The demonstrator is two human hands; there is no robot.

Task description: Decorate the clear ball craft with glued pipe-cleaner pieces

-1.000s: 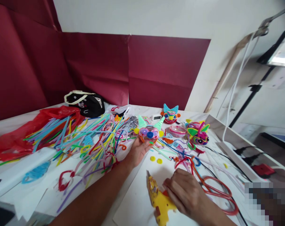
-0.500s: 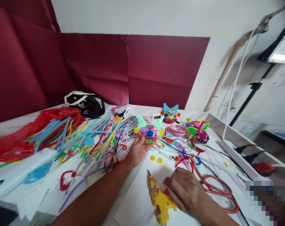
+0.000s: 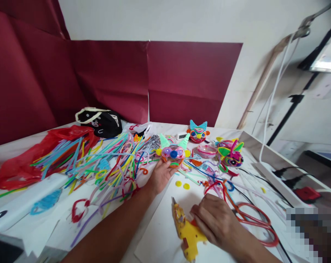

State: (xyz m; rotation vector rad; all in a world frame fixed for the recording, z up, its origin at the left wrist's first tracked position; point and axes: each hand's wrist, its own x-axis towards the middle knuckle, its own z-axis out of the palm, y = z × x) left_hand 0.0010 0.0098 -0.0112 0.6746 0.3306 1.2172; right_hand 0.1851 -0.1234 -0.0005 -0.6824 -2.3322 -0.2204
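A colorful pipe-cleaner animal head (image 3: 174, 151) with mint green ears, purple eyes, a blue nose and yellow side discs is held from below by my left hand (image 3: 163, 175). My right hand (image 3: 213, 219) is closed beside a yellow glue gun (image 3: 191, 235), its curled fingers at the gun's orange-red part; what they grip is partly hidden. The gun lies on a white sheet (image 3: 157, 233), nozzle pointing away. Two yellow discs (image 3: 182, 185) rest on the sheet beyond the nozzle.
Pipe cleaners (image 3: 118, 157) and a red bag (image 3: 20, 164) spread over the left. Behind stand a black pouch (image 3: 105, 124) and a finished blue-eared head (image 3: 198, 132). Right are another figure (image 3: 230, 153), red-handled scissors (image 3: 257, 219), cables and a power strip (image 3: 277, 186).
The whole view has shifted very slightly. Both hands keep the same poses, and the head and glue gun look unchanged.
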